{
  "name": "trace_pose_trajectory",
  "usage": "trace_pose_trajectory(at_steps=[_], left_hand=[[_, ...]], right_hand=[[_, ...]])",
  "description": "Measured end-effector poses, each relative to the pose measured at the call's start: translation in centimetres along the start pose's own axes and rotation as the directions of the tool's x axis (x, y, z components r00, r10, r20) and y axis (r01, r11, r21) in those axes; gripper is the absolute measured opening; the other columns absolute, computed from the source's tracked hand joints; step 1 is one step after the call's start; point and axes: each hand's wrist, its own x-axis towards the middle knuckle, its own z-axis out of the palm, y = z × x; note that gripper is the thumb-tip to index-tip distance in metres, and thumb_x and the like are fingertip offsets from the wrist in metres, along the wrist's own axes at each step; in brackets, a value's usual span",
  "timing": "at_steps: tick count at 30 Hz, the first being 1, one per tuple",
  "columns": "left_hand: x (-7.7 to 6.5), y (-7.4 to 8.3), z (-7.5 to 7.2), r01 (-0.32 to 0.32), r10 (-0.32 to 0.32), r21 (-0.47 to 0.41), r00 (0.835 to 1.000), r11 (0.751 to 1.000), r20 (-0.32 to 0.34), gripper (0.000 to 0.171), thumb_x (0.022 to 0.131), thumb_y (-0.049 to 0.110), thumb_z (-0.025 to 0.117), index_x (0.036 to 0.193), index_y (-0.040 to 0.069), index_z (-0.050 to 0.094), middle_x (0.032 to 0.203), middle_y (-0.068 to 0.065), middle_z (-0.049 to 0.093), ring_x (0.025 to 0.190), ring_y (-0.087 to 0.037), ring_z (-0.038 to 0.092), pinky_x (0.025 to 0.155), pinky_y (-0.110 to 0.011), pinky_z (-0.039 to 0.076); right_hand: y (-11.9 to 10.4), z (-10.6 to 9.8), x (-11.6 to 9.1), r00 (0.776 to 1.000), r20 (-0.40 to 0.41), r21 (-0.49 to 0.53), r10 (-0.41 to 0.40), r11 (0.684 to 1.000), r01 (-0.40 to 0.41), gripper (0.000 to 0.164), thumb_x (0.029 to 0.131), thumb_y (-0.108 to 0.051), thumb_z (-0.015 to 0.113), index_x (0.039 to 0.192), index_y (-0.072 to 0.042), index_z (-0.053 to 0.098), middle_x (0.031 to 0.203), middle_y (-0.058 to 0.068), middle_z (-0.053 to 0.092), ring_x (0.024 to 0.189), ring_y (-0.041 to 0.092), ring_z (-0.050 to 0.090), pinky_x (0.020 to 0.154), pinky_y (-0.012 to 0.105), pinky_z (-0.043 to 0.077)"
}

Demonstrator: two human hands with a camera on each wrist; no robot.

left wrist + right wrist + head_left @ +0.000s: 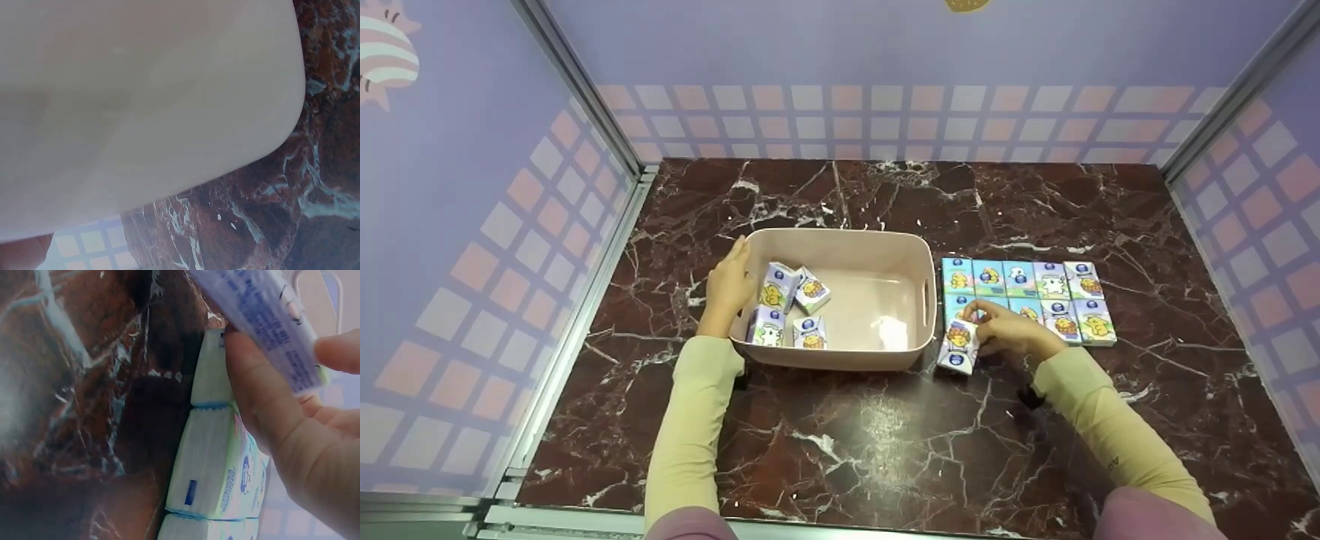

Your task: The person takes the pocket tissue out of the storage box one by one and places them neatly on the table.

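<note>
A beige plastic bin [847,360] stands left of centre on the marbled table. My left hand [730,285] rests against the bin's left side at the rim, its fingers stretched along it. In the left wrist view the bin's pale wall [169,112] fills most of the picture, with a bit of finger [22,253] at the lower left corner. My right hand [1012,330] pinches a small tissue pack [958,346] between thumb and fingers, just right of the bin. In the right wrist view this pack [275,332] is tilted above the others.
Several tissue packs [1050,281] lie in two tight rows right of the bin, partly covered by my right hand. Inside the bin are several more packs [810,289], grouped toward its left end. Patterned panels [840,112] wall the table at the back and sides.
</note>
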Motion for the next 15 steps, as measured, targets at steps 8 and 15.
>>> trace_pose_trajectory(at_steps=[8, 15], left_hand=[[0.0, 0.0, 0.1, -0.006, 0.006, -0.009, 1.0, 1.0, -0.023, 0.054, 0.077, 0.003, 0.05, 0.13, 0.005, 0.043, 0.14, -0.005, 0.037, 0.103, -0.041, 0.052, 0.081, -0.051, 0.043], [0.1, -0.1, 0.1, -0.006, 0.006, 0.003, 1.0, 1.0, -0.013, 0.054, 0.077, 0.003, 0.05, 0.131, 0.004, 0.042, 0.141, -0.005, 0.036, 0.104, -0.041, 0.052, 0.082, -0.051, 0.043]], right_hand=[[0.8, 0.5, -1.2, 0.997, 0.074, -0.122, 0.007, 0.993, 0.002, 0.074, 0.061, 0.01, 0.043, 0.133, -0.005, 0.033, 0.075, 0.004, 0.034, 0.056, 0.009, 0.041, 0.053, 0.026, 0.045], [2.3, 0.3, -1.8, 0.993, 0.113, -0.15, 0.027, 0.989, -0.009, 0.052, 0.063, 0.005, 0.049, 0.113, 0.004, 0.038, 0.092, 0.015, 0.047, 0.079, 0.022, 0.057, 0.07, 0.041, 0.052]])
